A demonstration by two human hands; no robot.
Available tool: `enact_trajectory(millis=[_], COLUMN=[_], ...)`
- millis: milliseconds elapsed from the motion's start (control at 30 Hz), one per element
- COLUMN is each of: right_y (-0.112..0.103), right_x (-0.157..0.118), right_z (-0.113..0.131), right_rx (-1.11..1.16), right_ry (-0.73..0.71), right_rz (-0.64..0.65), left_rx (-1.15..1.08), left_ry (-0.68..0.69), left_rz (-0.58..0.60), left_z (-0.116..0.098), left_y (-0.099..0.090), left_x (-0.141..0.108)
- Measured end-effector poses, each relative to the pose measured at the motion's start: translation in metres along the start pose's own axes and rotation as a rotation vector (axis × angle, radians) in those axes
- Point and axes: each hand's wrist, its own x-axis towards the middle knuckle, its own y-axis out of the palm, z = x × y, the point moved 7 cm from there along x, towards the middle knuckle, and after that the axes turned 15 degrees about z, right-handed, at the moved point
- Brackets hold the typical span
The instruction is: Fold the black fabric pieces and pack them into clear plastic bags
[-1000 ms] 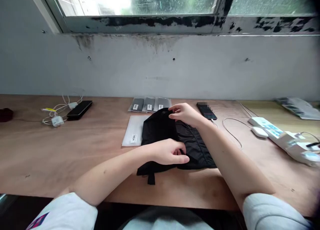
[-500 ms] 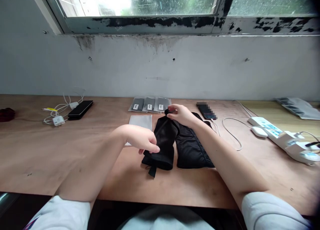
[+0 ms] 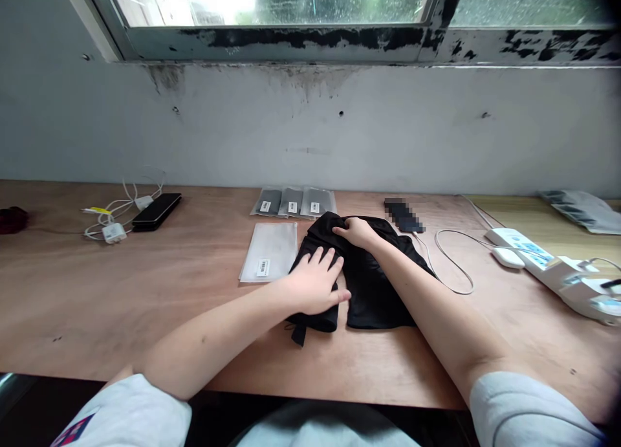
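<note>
A pair of black shorts (image 3: pixel 381 298) lies on the table in front of me, waistband toward the wall, its left leg folded inward. My left hand (image 3: pixel 317 282) rests flat on that left leg, fingers spread, palm down. Near the waistband, my right hand (image 3: pixel 358 232) has its fingers curled in on the black cloth. A dark tag or strap end sticks out below the left leg. Just left of the shorts is a frosted plastic bag (image 3: pixel 272 246) with a barcode label.
Several labelled bags with dark contents (image 3: pixel 315 204) lie by the wall. A phone (image 3: pixel 403 215) on a white cable is right of them, and a power strip (image 3: pixel 526 248) farther right. Chargers with cables (image 3: pixel 114 233) and a black case (image 3: pixel 156 212) lie on the left.
My left hand has moved right and opened flat onto the shorts, uncovering the bag's label. My right hand has shifted slightly right and down, and the raised waistband corner now lies spread out.
</note>
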Motion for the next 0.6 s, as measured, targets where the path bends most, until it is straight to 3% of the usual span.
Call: enact_trajectory(millis=[67,133,233,300,433,600], right_y=[0.001,-0.001,-0.004,-0.004,-0.013,-0.037], right_x=[-0.002,-0.004,-0.005,-0.006,-0.005,-0.005], right_z=[0.004,0.006,0.005,0.003,-0.005,-0.018], right_rx=[0.180,0.476,0.958,1.157,1.222,1.193], right_ry=[-0.047,-0.088,-0.098,-0.047,0.029,0.049], right_rz=[-0.015,-0.016,0.023,0.051,0.030,-0.053], left_rx=[-0.030,-0.034,-0.004,0.020,0.036,-0.026], left_ry=[-0.002,0.051,0.162,0.205,0.226,0.144], left_rz=[0.054,0.042,0.003,-0.012,-0.033,-0.046], left_z=[-0.004,-0.008,-0.012,-0.013,-0.009,0.006], left_y=[0.027,0.040,0.041,0.037,0.029,0.026], left_x=[0.012,0.018,0.018,0.016,0.017,0.024])
